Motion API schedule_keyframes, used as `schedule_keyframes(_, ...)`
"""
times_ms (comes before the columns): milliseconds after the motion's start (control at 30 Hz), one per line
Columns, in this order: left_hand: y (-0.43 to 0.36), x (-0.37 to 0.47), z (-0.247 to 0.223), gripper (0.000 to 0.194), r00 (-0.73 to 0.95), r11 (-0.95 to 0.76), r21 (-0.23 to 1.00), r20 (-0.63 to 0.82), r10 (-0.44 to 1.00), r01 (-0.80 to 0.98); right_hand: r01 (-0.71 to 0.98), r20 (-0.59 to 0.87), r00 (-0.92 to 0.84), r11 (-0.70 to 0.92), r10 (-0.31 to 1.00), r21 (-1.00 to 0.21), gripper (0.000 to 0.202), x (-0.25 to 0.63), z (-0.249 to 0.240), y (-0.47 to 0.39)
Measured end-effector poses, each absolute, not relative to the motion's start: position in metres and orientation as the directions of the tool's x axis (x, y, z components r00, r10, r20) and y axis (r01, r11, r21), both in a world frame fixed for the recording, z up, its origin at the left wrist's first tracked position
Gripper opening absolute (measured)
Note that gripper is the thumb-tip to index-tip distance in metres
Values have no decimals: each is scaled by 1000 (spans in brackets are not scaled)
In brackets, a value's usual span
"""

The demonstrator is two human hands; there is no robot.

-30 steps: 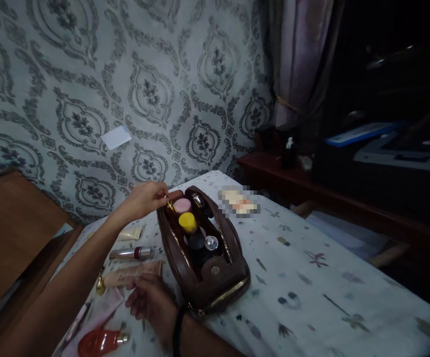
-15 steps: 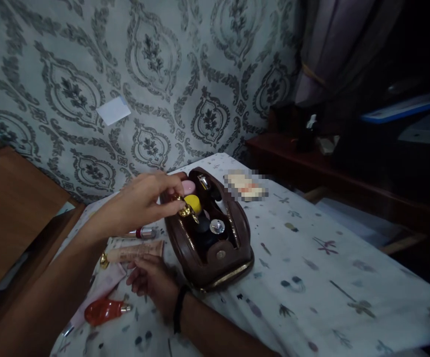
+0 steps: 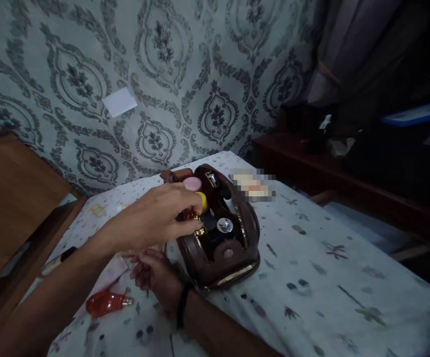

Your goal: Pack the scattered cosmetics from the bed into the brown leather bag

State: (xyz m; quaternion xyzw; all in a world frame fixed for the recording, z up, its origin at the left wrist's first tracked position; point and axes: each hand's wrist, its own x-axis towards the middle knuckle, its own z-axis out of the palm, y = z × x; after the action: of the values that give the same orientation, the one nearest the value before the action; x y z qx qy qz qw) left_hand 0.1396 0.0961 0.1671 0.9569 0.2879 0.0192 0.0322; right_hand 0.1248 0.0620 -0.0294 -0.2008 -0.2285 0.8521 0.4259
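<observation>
A person's left hand (image 3: 159, 210), at the centre of the frame, pinches a small gold piece (image 3: 200, 229) between thumb and fingers, narrowly closed, above the left rim of an open brown bag (image 3: 251, 230). The bag sits just right of centre on a patterned cloth (image 3: 293, 258), its long axis slanting from upper left to lower right, so that its opening lies to the right of both hands. The left hand is the nearer, its fingertips at the opening; the right hand (image 3: 159, 275), in the lower centre, lies outside, just beside the bag's left wall, loosely curled with nothing visible in it. Whether it touches the bag is not clear. The count: one bag, one gold piece; inside the bag, one pink lid (image 3: 192, 184), one yellow lid (image 3: 202, 200) partly behind the left hand, one faceted cap (image 3: 225, 226), and dark items too dim to number. At lower left lie one red bottle (image 3: 105, 303) and one pink tube (image 3: 113, 270), partly under the left forearm; one black-capped item (image 3: 57, 260) lies farther left. One card (image 3: 120, 101) shows on the wall at upper left.
</observation>
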Motion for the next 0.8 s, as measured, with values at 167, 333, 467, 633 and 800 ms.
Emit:
schedule_keyframes(167,96,143,158,10,833,-829,87,-53,550,553,-626,-153,-563,-541,812,-562,29,124,-31,63)
schedule_keyframes(333,93,155,141,10,844,-852,35,-165,510,522,-631,-157,-558,-540,815,-557,29,123,-34,61)
schedule_keyframes(467,93,162,131,9,849,-867,-51,-180,496,496,-651,-138,-529,-505,837,-566,33,122,-36,59)
schedule_keyframes(633,94,166,124,5,850,-873,-118,-202,487,472,-645,-149,-530,-511,835,-568,36,122,-34,59)
schedule_keyframes(800,94,169,122,8,838,-867,-122,-222,499,483,-641,-162,-520,-509,839,-575,37,122,-32,60)
